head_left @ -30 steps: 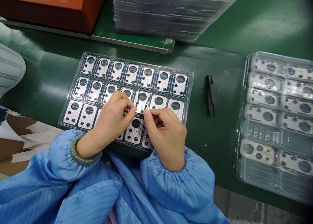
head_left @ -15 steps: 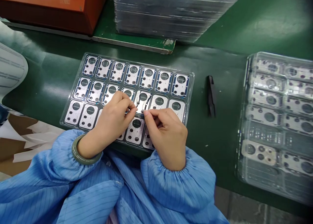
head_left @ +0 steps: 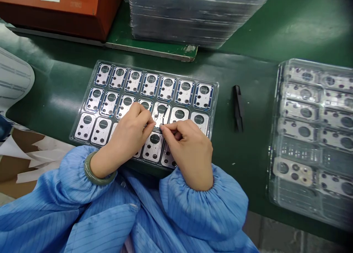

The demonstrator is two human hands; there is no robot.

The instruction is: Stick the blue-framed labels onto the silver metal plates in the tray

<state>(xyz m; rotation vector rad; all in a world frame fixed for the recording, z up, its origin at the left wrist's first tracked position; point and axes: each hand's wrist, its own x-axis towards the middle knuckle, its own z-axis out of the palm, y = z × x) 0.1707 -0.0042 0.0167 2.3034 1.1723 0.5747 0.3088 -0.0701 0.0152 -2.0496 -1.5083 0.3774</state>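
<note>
A clear tray (head_left: 214, 98) lies in front of me, holding rows of silver plates, each with a large round window and small holes. Over one middle-row plate (head_left: 159, 117) runs a thin, dark, flexible strip (head_left: 164, 115), bent like a loose loop. My left hand (head_left: 132, 135) is pinched at the strip's left side, its fingertips low over the plate. On the other side, my right hand (head_left: 190, 150) pinches the strip's lower right end between thumb and forefinger. Many plates in the upper rows carry blue edging. Both hands cover part of the front row.
Black tweezers (head_left: 237, 107) lie right of the tray. Further right stands another clear tray (head_left: 292, 194) with silver plates. A tall stack of clear trays (head_left: 182, 17) and an orange box (head_left: 60, 14) are at the back. White paper (head_left: 41, 153) lies at the left.
The strip's right part has shifted slightly and looks narrower over the plate. Both hands stay almost in place, still pinching. The view has moved a little.
</note>
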